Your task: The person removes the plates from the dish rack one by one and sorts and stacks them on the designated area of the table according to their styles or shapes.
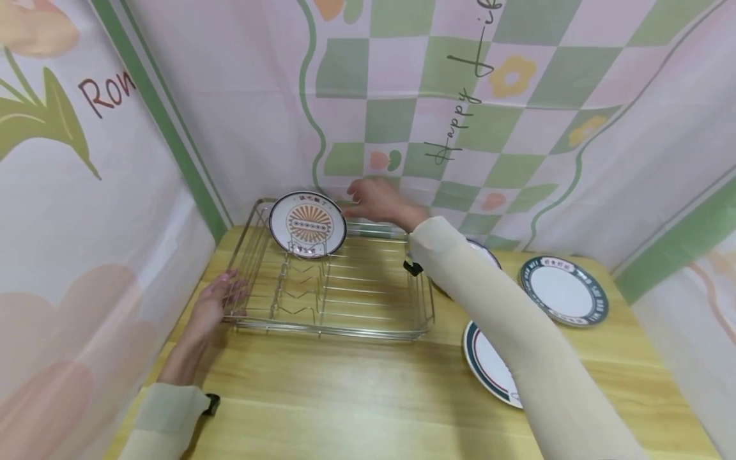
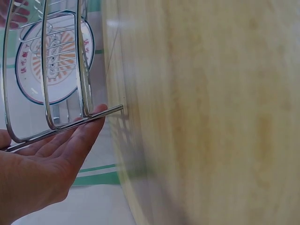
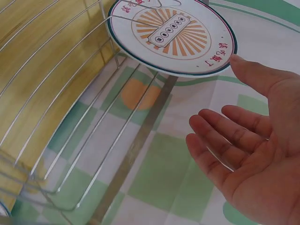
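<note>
Right-wrist view only: empty palm

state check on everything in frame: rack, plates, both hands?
dish rack: upright on the table, one plate in it
sunburst plate: standing on edge in the rack's far slot
dark-rimmed plates: lying flat on the wooden table, outside the rack
left hand: fingers straight, touching the rack's left end
right hand: open, empty, beside the sunburst plate
</note>
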`<state>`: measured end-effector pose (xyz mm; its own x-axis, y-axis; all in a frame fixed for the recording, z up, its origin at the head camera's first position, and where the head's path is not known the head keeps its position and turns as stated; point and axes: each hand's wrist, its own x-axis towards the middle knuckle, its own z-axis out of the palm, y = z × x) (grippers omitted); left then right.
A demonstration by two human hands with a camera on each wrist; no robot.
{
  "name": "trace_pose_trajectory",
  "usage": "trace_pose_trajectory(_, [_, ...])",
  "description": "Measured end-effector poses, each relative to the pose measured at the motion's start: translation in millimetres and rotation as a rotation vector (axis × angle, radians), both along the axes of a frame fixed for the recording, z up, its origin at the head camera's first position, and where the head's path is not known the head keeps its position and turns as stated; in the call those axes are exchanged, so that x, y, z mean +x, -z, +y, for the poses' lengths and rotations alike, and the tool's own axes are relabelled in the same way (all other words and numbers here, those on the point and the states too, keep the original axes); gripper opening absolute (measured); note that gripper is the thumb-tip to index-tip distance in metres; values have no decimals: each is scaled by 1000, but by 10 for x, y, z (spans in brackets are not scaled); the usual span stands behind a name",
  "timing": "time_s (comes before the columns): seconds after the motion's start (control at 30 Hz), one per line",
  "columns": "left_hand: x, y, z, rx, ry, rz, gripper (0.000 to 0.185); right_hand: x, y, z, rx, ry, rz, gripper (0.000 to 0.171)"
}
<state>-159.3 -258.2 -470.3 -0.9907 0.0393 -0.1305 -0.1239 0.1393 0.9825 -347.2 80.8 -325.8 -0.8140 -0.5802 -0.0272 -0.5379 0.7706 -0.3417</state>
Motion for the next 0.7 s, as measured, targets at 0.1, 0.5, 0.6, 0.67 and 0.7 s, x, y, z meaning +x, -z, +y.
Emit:
trace_pose_trajectory(0.1, [10,1,-7,0,-6,2,64,-44,43,-110,-30,-6,-10,58])
trace_pose_trajectory(0.5, [-7,29,-1,23,-10,-9,65,-181,227,-333,-97,5,-43,54])
trace_pose_trajectory(0.6, [-6,22,4,25,-14,-9,65,-198,262,-364,-112,9,-30,52])
trace_pose_trajectory(0.67, [-4,17,3,27,-16,-10,65,-201,287,-382,-121,1,-11,47])
trace_pose_trajectory(0.7, [-3,14,1,26,-17,-11,65,-202,300,-389,-124,-6,2,42])
